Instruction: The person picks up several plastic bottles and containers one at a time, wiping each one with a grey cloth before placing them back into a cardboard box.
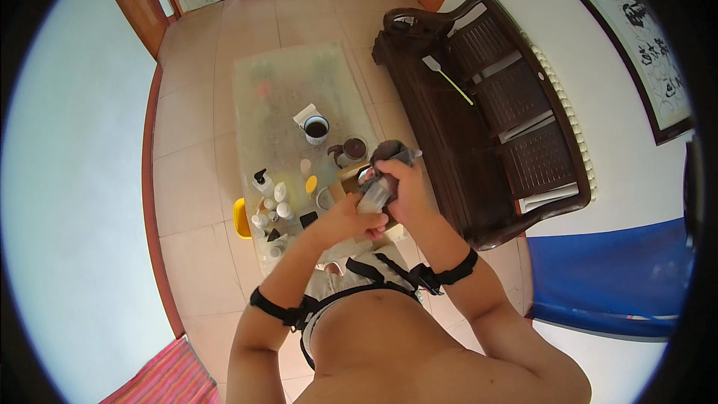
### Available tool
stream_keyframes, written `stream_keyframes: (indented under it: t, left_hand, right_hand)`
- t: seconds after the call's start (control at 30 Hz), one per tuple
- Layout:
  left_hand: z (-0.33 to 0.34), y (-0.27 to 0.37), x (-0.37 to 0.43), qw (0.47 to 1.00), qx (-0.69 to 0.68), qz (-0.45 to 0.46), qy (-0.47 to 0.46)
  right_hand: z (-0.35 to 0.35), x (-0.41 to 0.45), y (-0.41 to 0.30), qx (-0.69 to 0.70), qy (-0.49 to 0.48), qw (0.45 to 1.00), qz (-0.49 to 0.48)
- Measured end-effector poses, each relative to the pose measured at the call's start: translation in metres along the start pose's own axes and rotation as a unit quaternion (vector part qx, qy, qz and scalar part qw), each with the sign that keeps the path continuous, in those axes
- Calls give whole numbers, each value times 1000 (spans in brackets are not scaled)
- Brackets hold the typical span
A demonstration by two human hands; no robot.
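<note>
My left hand (353,217) grips a translucent white bottle or tube (374,197), whose exact kind I cannot tell. My right hand (405,188) holds a dark grey cloth-like bundle (389,151) against the upper end of that container. Both hands meet above an open cardboard box (338,191) at the right edge of the table. Just beyond the box stands a glass pot with a dark lid (354,148), and farther off an enamel mug of dark liquid (316,129). What lies inside the box is mostly hidden by my hands.
Several white bottles (284,211), a pump bottle (262,181) and a yellow lid (311,184) stand on the covered table (291,73). A yellow bin (242,219) is at its left side. Along the right runs a dark wooden bench (443,140) with a fly swatter (449,79) on it.
</note>
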State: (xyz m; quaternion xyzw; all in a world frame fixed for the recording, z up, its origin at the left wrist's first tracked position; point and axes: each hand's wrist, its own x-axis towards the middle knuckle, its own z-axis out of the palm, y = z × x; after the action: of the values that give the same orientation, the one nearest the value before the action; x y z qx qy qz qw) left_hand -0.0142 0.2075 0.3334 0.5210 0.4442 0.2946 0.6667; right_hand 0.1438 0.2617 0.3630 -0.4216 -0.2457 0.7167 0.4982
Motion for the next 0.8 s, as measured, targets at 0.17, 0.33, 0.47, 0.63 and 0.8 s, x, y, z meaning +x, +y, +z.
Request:
stream_keyframes:
  t: [0.17,0.33,0.47,0.63,0.8]
  left_hand:
    - [-16,5,-10,886,-406,-47,-219]
    - [-11,7,-9,951,-233,-92,-181]
    - [5,19,-13,966,248,-3,77]
    - [23,12,-18,854,463,11,236]
    - [17,21,-22,857,452,4,249]
  right_hand:
    - [6,-5,-19,104,-116,981,111]
    - [22,-9,-19,32,-107,992,53]
    - [13,-10,-11,-24,-41,998,-33]
    - [29,-17,-10,-15,43,995,-94]
    - [32,-25,-26,22,7,998,-57]
